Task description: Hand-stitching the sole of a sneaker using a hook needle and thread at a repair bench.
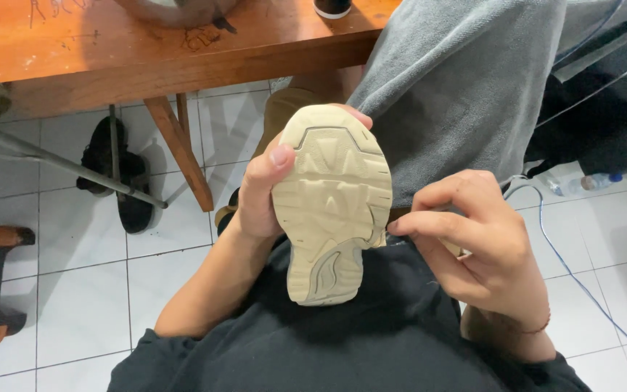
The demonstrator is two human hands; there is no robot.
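In the head view, a beige shoe (334,207) is held sole-up over the person's lap, in front of a dark shirt (371,341). The moulded tread is turned towards the camera, the toe end pointing away and the heel end nearest the body. The left hand (259,196) is closed around the shoe's left edge, with the thumb laid on the sole near the toe and fingertips seen curling over the far rim. The right hand (484,239) is bent into a loose pinch, its fingertips touching the right edge of the sole about midway along; whether anything small is gripped between those fingers cannot be told, and the hand is not clamped around the shoe.

A grey cloth (459,87) is draped over the knee beyond the shoe. A wooden table (110,51) stands at the upper left, and a pair of dark sandals (117,181) lies beneath it on the white tiled floor (74,290). A blue cable (567,261) runs across the tiles to the right, and a plastic bottle (593,181) lies further off.

As to progress, the sole appears clean and whole, with no tool, glue or brush seen against it. It is judged that the shoe is merely being handled at its right edge, and no completed step can be read.
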